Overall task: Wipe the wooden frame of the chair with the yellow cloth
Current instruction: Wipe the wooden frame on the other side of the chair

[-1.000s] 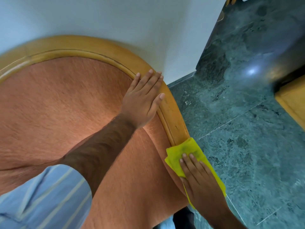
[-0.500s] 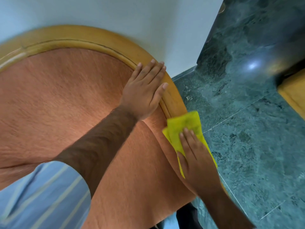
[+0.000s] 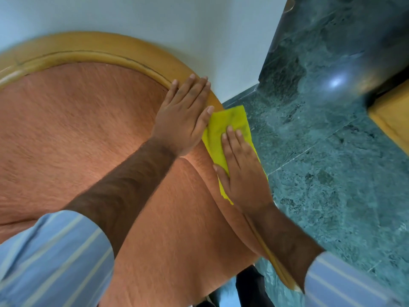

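Note:
The chair has a curved light wooden frame [image 3: 93, 46] around orange-brown upholstery [image 3: 77, 129]. My left hand [image 3: 183, 116] lies flat with fingers together on the frame's right curve and the upholstery edge. Right beside it, my right hand [image 3: 241, 165] presses the yellow cloth [image 3: 225, 125] flat onto the frame's right side. The cloth covers the frame there and touches my left thumb. Lower down, a strip of wooden frame [image 3: 274, 264] shows under my right forearm.
A white wall [image 3: 177, 25] stands just behind the chair back. Green marble floor [image 3: 332, 173] spreads to the right, with a marble skirting step at the wall corner. Another piece of wooden furniture [image 3: 394, 120] sits at the right edge.
My right hand has slid the yellow cloth up along the frame's right side until it meets my left hand. My left hand has stayed on the frame.

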Demonstrator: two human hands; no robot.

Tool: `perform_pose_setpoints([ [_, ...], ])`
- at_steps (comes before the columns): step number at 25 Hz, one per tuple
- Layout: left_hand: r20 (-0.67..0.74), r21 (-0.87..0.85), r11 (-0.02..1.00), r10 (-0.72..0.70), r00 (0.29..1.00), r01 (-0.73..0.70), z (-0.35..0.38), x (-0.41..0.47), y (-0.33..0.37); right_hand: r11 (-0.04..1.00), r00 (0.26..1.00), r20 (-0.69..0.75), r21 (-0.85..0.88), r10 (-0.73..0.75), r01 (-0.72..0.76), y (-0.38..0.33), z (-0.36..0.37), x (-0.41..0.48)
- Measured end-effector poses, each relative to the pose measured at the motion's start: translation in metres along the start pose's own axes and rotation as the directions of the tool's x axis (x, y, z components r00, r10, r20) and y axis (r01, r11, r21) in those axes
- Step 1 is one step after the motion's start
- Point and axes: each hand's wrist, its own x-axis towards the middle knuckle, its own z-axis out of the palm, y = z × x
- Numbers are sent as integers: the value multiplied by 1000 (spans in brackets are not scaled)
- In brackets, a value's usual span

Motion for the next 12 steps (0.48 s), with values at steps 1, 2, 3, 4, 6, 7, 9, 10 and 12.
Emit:
perform_pose_setpoints([
  [1,1,16,1000,-10,1000,10,-2,0,0,1000,1000,5,-18,-9,9,2,1,-11],
  [2,13,18,1000,-7,1000,7,-3,-1,1,998,1000,18,-58,-17,18,6,1,-32],
  [3,23,16,1000,1,1000,-1,-4,0,1,993,999,39,-107,-36,40,11,1,-55],
  [4,23,14,1000,2,1000,-2,-4,0,1,985,995,76,-156,-63,74,14,1,-78],
  [6,8,9,1000,-2,1000,2,-3,1,0,967,987,130,-223,-94,122,20,1,-110],
  [7,7,1,1000,-2,1000,2,-3,1,-1,962,985,141,-242,-98,130,22,2,-115],
  [9,10,0,1000,-6,1000,6,-3,1,0,963,986,140,-239,-93,125,19,-1,-106],
  [10,6,7,1000,-6,1000,6,-2,1,1,965,987,129,-227,-101,128,17,-1,-92],
  [12,-8,8,1000,-1,1000,1,0,0,0,970,991,69,-208,-111,124,9,-3,-50],
])
